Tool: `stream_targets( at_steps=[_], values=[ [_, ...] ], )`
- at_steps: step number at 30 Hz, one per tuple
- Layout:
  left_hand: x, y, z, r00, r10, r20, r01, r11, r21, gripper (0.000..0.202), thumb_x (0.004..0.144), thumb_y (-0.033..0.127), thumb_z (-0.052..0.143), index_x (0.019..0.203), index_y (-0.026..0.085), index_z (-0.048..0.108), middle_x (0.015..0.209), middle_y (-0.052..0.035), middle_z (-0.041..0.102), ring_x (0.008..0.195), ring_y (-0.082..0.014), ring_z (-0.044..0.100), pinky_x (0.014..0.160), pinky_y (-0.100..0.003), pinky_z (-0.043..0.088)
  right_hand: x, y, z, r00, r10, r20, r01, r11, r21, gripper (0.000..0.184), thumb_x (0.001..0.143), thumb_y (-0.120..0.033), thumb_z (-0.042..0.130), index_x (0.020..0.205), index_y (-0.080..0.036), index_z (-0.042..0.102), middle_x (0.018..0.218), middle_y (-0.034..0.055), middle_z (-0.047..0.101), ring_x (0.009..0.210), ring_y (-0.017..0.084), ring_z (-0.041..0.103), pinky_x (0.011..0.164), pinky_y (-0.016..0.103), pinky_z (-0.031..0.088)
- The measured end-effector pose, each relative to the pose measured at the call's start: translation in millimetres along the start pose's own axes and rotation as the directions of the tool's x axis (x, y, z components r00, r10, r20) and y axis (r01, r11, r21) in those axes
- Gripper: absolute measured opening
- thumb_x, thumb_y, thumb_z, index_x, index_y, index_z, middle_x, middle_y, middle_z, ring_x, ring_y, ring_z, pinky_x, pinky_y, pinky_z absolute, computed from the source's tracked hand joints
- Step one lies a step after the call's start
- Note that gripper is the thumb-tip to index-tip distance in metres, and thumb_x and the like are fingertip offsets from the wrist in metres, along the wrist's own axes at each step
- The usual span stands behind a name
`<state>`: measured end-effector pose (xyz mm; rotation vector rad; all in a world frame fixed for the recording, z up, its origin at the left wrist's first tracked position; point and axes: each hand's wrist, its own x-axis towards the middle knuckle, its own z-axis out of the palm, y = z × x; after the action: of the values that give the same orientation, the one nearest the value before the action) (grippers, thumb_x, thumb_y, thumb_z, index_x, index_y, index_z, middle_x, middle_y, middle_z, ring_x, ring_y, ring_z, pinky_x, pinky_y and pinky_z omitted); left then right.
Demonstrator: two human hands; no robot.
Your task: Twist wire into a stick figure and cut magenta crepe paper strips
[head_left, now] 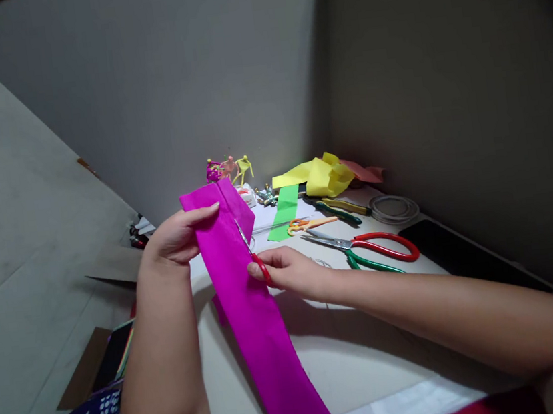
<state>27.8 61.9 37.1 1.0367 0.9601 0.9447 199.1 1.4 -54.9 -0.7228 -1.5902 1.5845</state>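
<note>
The person's left hand (176,236) holds a long strip of magenta crepe paper (251,311) up near its folded top, fingers spread across the crinkled surface, while the strip hangs down over a white table (347,353). The right hand (289,272) closes narrowly on a small pair of red-handled scissors (258,266), whose slim steel blades lie against the paper. Two more pairs of scissors rest on the table: a large pair with red and green handles (357,247) and a small pair with orange loops (309,224). Beyond them lie one green paper strip (283,213), a crumpled yellow sheet (316,176), and a salmon-pink piece (365,171). There is also one coil of thin white cable (392,209), and a flat black slab (469,257) sits near the wall. Twisted pipe-cleaner figures (241,169) stand by a small white box (247,196), whose print is too small to read. No brand is legible anywhere.
</note>
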Motion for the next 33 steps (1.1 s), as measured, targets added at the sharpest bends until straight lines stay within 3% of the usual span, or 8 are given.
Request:
stream_targets(
  at_steps=[16,22,27,33],
  values=[
    [0.4,-0.6,-0.2,0.999,-0.029,-0.037,0.029,0.999,-0.017,0.012,0.073,0.012,0.063,0.084,0.010,0.069,0.071,-0.0085,0.072,0.060,-0.0195,0.068,0.062,-0.030,0.057,9.3,-4.2,-4.7,1.000,0.019,-0.022,-0.021,0.994,-0.109,0.053,0.071,-0.067,0.052,0.059,-0.018,0.039,0.059,-0.0043,0.030,0.054,0.008,0.026,0.051,0.023,0.023],
    [0.8,-0.4,2.1,0.999,-0.048,-0.016,0.048,0.999,0.001,0.020,0.075,0.013,0.060,0.093,0.007,0.067,0.082,-0.0154,0.072,0.069,-0.0243,0.070,0.069,-0.036,0.057,14.7,-8.6,-3.9,0.999,0.011,-0.052,-0.019,0.988,-0.154,0.050,0.073,-0.065,0.052,0.059,-0.018,0.038,0.058,-0.0046,0.029,0.054,0.008,0.025,0.050,0.022,0.022],
    [3.4,-2.2,-1.1,0.998,-0.038,-0.049,0.038,0.999,-0.009,0.017,0.075,0.012,0.061,0.090,0.008,0.067,0.076,-0.0112,0.072,0.066,-0.0219,0.069,0.066,-0.035,0.057,15.2,-9.2,-4.2,0.999,-0.002,-0.035,-0.001,0.995,-0.103,0.055,0.069,-0.069,0.053,0.059,-0.017,0.042,0.059,-0.0038,0.033,0.056,0.008,0.028,0.052,0.022,0.024],
    [4.2,-3.0,-0.5,0.998,-0.022,-0.057,0.021,0.999,-0.024,0.008,0.074,0.010,0.061,0.080,0.009,0.067,0.067,-0.0063,0.070,0.058,-0.0171,0.066,0.059,-0.029,0.056,16.9,-5.5,-7.4,0.999,0.021,-0.041,-0.025,0.994,-0.102,0.053,0.070,-0.066,0.056,0.058,-0.018,0.037,0.056,-0.0057,0.027,0.052,0.007,0.023,0.048,0.022,0.017]
  ],
)
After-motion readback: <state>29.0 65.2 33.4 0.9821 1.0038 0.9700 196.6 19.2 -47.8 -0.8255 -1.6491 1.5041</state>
